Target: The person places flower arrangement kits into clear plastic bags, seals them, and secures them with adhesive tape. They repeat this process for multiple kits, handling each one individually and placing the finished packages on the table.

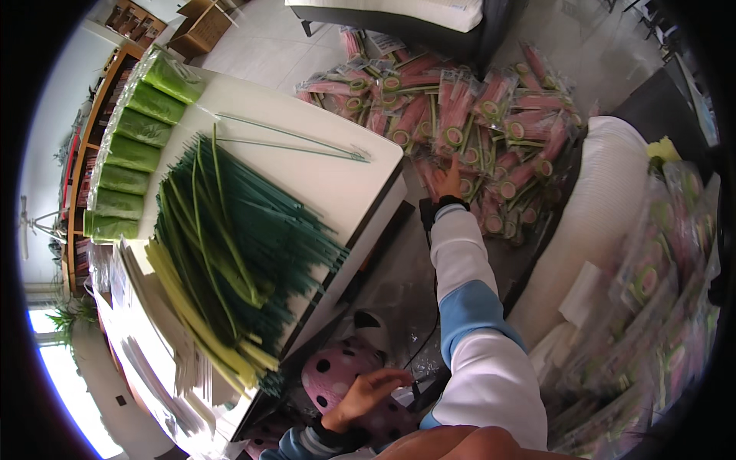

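Note:
My right hand reaches out at the near edge of a pile of clear plastic packets on the floor. The packets hold pink material, green stems and round green-rimmed pieces. The fingers are spread, and whether they touch a packet cannot be told. My left hand is low in the view with bent fingers and nothing visible in it, above pink spotted fabric. Left of it, dark green thin stems lie heaped on a white table, with longer green and yellow-green strips on top.
Rolled green bundles in plastic line the table's far left side. Two thin stems lie apart near its far edge. More filled packets cover a white padded seat at right. A cable runs beside my right arm. An opened cardboard box stands beyond.

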Tool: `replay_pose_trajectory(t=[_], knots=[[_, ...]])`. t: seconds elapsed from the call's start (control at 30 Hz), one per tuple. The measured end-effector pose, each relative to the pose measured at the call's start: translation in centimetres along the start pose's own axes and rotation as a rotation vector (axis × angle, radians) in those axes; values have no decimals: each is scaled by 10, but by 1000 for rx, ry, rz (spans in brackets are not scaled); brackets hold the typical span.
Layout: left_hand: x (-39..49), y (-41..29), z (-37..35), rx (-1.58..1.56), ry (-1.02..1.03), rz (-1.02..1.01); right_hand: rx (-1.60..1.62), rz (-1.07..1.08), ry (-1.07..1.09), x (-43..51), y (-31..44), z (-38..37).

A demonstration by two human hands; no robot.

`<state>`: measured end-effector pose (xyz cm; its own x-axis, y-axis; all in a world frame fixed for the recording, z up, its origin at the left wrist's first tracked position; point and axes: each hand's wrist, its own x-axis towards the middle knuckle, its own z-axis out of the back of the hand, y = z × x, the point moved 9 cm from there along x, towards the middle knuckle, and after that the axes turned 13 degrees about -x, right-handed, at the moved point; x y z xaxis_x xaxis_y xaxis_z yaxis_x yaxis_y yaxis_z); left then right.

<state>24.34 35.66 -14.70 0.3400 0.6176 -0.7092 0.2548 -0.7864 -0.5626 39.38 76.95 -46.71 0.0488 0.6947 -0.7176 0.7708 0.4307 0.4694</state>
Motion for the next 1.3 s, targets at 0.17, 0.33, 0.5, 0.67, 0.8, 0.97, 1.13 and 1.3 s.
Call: replay_pose_trajectory(t=[0.17,0.33,0.5,0.67,0.8,0.97,1.13,1.3], knots=[[20,-1,-6,-102,39,139,300,23,-37,60,9,-11],[23,-5,-6,-146,67,102,230,169,-73,62,35,-18],[13,-7,5,-141,53,-31,358,138,15,-30,22,-16],[-3,-4,12,-161,49,-85,440,57,143,-217,-5,-2],[-40,-23,1,31,101,-237,181,403,188,-382,33,3],[-134,-89,-36,30,178,-628,-49,913,494,-555,76,-24],[-244,-146,-34,-196,166,-1258,-637,893,539,-654,35,-36],[-294,-112,33,-469,-288,-1325,-691,916,831,-738,-17,-51]])
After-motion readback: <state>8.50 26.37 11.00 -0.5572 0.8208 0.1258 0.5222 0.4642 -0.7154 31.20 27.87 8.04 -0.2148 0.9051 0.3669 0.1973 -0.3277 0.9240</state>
